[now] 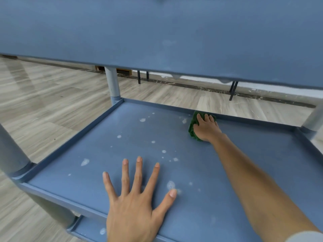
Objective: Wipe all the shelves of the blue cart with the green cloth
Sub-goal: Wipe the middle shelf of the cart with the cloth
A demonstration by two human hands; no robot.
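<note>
The blue cart's middle shelf (97, 145) fills the lower view, dotted with several white spots. Its top shelf (157, 32) hangs blurred across the upper part of the view. A folded green cloth (192, 126) lies at the far rim of the middle shelf, right of centre. My right hand (207, 128) lies on top of the cloth with fingers extended, pressing it down. My left hand (138, 198) rests flat on the near part of the shelf, fingers spread, holding nothing. A strip of a lower shelf (87, 229) shows beneath the front rim.
Grey cart posts stand at the far left corner (112, 84), the near left (10, 154) and the far right (314, 119). Wood-look floor (43, 95) surrounds the cart. Dark furniture legs (233, 89) and a baseboard run along the far wall.
</note>
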